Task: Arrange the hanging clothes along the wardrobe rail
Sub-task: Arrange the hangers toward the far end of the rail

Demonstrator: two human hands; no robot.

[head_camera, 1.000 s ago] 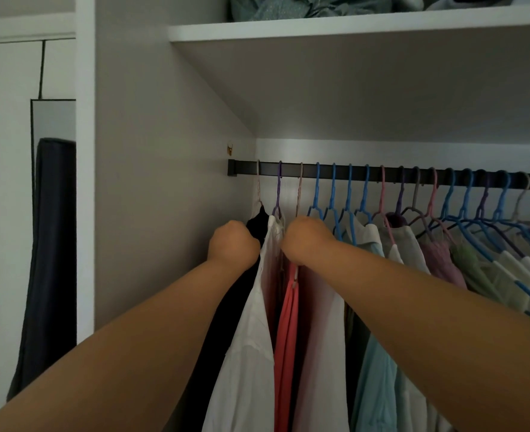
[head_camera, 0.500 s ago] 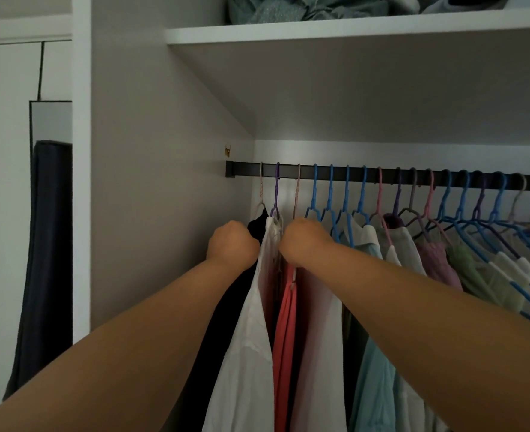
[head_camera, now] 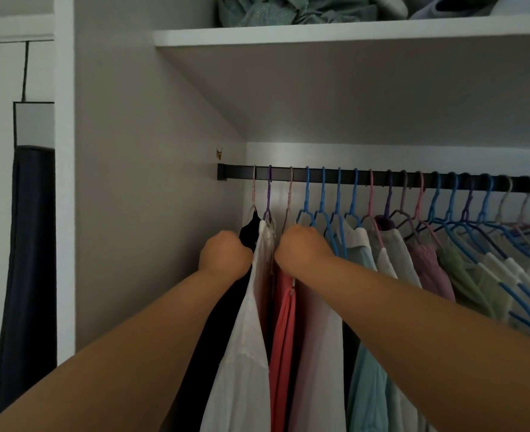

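Place: a home bedroom wardrobe
Signs: rail [head_camera: 366,179] of hung clothes [head_camera: 288,322], shelf [head_camera: 319,34] of folded fabric, door mirror [head_camera: 33,123]

rail [head_camera: 366,179] black | hangers [head_camera: 323,194] blue | shirt [head_camera: 245,353] white | dress [head_camera: 284,322] coral

So the rail [head_camera: 382,182] runs from the left side wall [head_camera: 151,213] off to the right, under the shelf [head_camera: 319,34], which has folded stuff [head_camera: 304,9] on it. Hangers [head_camera: 338,194] are packed along the rail. Left hand [head_camera: 224,255] and right hand [head_camera: 304,249] sit just below the rail's left end, a shirt [head_camera: 257,275] between them. A mirror [head_camera: 34,126] hangs outside, far left.
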